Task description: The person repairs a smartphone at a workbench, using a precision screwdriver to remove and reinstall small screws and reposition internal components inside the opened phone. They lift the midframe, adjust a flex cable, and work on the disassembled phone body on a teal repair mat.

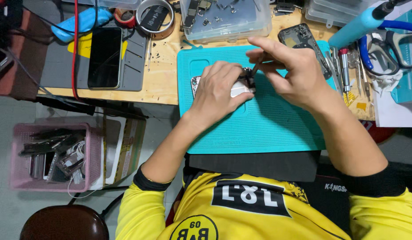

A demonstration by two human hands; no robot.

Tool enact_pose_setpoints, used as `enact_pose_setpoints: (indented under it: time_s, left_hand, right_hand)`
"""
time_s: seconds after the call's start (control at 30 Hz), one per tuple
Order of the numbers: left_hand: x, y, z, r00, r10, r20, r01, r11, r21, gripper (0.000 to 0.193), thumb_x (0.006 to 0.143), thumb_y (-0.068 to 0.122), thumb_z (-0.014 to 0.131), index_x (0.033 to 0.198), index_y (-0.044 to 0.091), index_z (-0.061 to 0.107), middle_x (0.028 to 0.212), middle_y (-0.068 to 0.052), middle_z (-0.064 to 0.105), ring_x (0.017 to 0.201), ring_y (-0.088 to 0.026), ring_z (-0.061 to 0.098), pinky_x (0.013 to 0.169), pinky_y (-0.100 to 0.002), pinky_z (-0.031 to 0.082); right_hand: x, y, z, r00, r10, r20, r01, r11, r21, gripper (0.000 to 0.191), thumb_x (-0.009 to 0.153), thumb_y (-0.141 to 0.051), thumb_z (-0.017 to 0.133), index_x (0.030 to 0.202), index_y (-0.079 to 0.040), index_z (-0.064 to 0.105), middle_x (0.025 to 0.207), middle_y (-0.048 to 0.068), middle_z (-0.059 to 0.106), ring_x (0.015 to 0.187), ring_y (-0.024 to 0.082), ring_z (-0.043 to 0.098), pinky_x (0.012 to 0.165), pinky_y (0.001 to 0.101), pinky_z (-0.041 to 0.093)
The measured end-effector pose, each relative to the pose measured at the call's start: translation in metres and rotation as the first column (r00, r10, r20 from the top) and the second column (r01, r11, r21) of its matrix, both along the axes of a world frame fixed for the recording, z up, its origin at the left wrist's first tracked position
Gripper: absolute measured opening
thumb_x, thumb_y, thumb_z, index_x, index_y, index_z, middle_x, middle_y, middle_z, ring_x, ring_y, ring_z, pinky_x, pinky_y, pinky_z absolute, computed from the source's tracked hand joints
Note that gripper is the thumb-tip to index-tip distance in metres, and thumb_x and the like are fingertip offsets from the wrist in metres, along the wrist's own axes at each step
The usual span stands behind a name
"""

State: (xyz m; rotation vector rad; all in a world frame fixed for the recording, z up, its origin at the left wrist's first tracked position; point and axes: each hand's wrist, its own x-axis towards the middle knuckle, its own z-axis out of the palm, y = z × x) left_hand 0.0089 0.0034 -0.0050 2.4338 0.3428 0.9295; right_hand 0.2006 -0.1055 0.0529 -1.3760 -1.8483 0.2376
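The left hand clamps down on an opened phone, fingers closed over it, on the teal work mat; the right hand pinches a thin dark tool, its tip at the phone's upper end; beside the mat lies one bare phone frame; above, one clear plastic box holds small metal parts; one black phone rests on a grey mat; one tape roll lies nearby; on the floor, one pink basket holds scrap parts.
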Motion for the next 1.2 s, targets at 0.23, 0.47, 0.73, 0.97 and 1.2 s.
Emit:
enact_pose_setpoints:
  time_s: [0.23, 0.47, 0.73, 0.97, 1.2]
  left_hand:
    - [0.0003, 0.002, 0.0005, 0.999, -0.003, -0.035, 0.002, 1.0, -0.024, 0.048, 0.077, 0.031, 0.089, 0.111, 0.008, 0.064, 0.111, -0.008, 0.067, 0.111, -0.03, 0.061, 0.092, -0.045, 0.044]
    - [0.0016, 0.0031, -0.0003, 1.0, 0.006, -0.031, -0.006, 1.0, -0.002, 0.051, 0.076, 0.031, 0.089, 0.112, 0.005, 0.063, 0.111, -0.009, 0.067, 0.111, -0.031, 0.06, 0.092, -0.046, 0.044]
    - [0.0009, 0.0029, -0.0006, 0.999, 0.008, -0.038, -0.008, 1.0, -0.013, 0.052, 0.076, 0.032, 0.089, 0.112, 0.004, 0.063, 0.111, -0.01, 0.068, 0.109, -0.032, 0.06, 0.091, -0.046, 0.045]
    - [0.0027, 0.003, -0.0016, 0.999, 0.004, -0.037, -0.004, 1.0, 0.009, 0.049, 0.075, 0.032, 0.09, 0.108, 0.005, 0.065, 0.115, -0.01, 0.068, 0.11, -0.031, 0.06, 0.091, -0.046, 0.045]
    - [0.0029, 0.004, -0.0024, 0.999, 0.002, -0.048, -0.001, 1.0, 0.022, 0.046, 0.073, 0.031, 0.089, 0.106, 0.007, 0.068, 0.115, -0.008, 0.068, 0.109, -0.03, 0.06, 0.089, -0.046, 0.044]
  right_hand:
    - [0.0021, 0.0068, -0.0012, 0.998, -0.058, -0.033, 0.057, 0.998, -0.022, 0.056, 0.095, 0.007, 0.074, 0.147, -0.002, 0.057, 0.111, 0.013, 0.075, 0.103, 0.021, 0.076, 0.094, 0.03, 0.062]
    - [0.0012, 0.0081, -0.0006, 0.997, -0.053, -0.05, 0.049, 0.996, -0.072, 0.054, 0.092, 0.011, 0.075, 0.142, -0.002, 0.059, 0.115, 0.015, 0.073, 0.105, 0.021, 0.075, 0.092, 0.0304, 0.061]
    - [-0.0015, 0.0096, -0.0024, 0.995, -0.034, -0.093, 0.025, 0.995, -0.096, 0.054, 0.093, 0.018, 0.065, 0.142, -0.003, 0.059, 0.114, 0.015, 0.074, 0.108, 0.02, 0.076, 0.095, 0.03, 0.062]
    - [-0.0023, 0.0094, -0.0057, 0.991, -0.044, -0.126, 0.031, 0.994, -0.106, 0.051, 0.094, 0.017, 0.066, 0.14, -0.005, 0.061, 0.109, 0.013, 0.075, 0.104, 0.019, 0.076, 0.092, 0.0292, 0.063]
    - [-0.0035, 0.0097, -0.0072, 0.995, -0.044, -0.088, 0.034, 0.993, -0.115, 0.054, 0.09, 0.02, 0.062, 0.138, -0.005, 0.061, 0.108, 0.013, 0.076, 0.104, 0.02, 0.077, 0.088, 0.029, 0.062]
